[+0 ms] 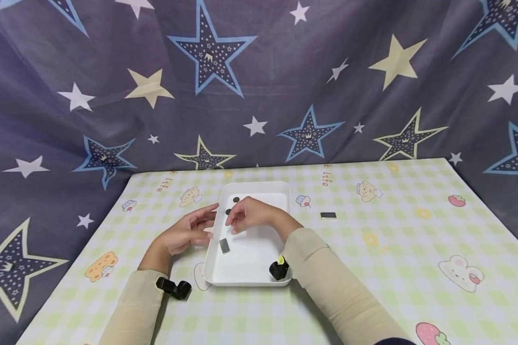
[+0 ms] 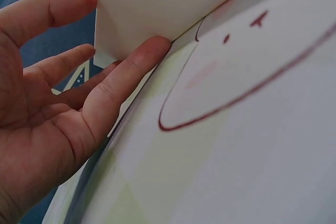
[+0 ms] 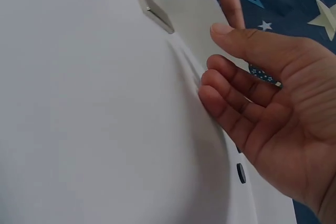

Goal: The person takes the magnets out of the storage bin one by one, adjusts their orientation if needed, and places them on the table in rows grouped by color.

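tray (image 1: 280, 191): white, long axis running away from person
metal piece (image 1: 224, 246): inside tray, near left wall, below both hands
left hand (image 1: 185, 232): relaxed, fingertips at tray's left wall
right hand (image 1: 252, 215): loosely curled over tray, empty, nearer the piece

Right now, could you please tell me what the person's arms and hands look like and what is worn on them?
Both arms wear long, plain beige fabric sleeves reaching the wrists. The left hand and right hand are bare, with no gloves or rings visible. A small black camera unit is strapped under the left wrist, and a second black wrist unit with a yellow-green spot sits under the right wrist.
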The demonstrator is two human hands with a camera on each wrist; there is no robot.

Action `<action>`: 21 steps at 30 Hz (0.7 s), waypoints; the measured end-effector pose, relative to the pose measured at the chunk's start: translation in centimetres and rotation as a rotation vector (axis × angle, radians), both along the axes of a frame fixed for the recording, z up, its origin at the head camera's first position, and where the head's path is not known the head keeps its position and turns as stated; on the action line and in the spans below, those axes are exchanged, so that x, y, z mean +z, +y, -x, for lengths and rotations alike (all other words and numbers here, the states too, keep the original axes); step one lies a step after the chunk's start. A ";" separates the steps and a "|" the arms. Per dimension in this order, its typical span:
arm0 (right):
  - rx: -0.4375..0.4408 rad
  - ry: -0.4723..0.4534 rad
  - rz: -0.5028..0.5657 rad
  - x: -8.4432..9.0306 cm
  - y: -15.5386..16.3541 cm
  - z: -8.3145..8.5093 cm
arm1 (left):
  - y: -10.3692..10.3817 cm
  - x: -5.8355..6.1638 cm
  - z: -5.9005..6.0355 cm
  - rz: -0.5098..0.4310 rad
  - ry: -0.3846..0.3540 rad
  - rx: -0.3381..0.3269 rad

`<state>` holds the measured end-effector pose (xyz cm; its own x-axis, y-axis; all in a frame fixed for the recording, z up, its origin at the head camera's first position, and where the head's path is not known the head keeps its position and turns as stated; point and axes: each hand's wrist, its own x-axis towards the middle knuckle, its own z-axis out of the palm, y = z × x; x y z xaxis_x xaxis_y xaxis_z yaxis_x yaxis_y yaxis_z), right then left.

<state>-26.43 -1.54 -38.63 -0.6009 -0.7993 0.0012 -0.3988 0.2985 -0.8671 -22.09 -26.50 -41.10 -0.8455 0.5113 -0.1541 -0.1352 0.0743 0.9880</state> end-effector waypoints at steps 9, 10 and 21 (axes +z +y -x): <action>0.015 0.013 -0.065 -0.3 -0.9 -0.4 | 0.0 0.2 0.0 0.000 -0.002 -0.001; 0.013 0.023 -0.071 -0.4 -0.9 -0.4 | 0.0 0.2 0.0 0.001 -0.001 0.000; 0.014 0.222 -0.162 -1.2 -1.8 -0.5 | 0.0 0.1 0.0 0.005 0.012 0.006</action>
<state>-25.93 -3.37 -39.86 -0.5888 -0.8083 0.0027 -0.5788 0.4193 -0.6994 -22.07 -26.55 -40.96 -0.8501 0.5059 -0.1464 -0.1239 0.0781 0.9892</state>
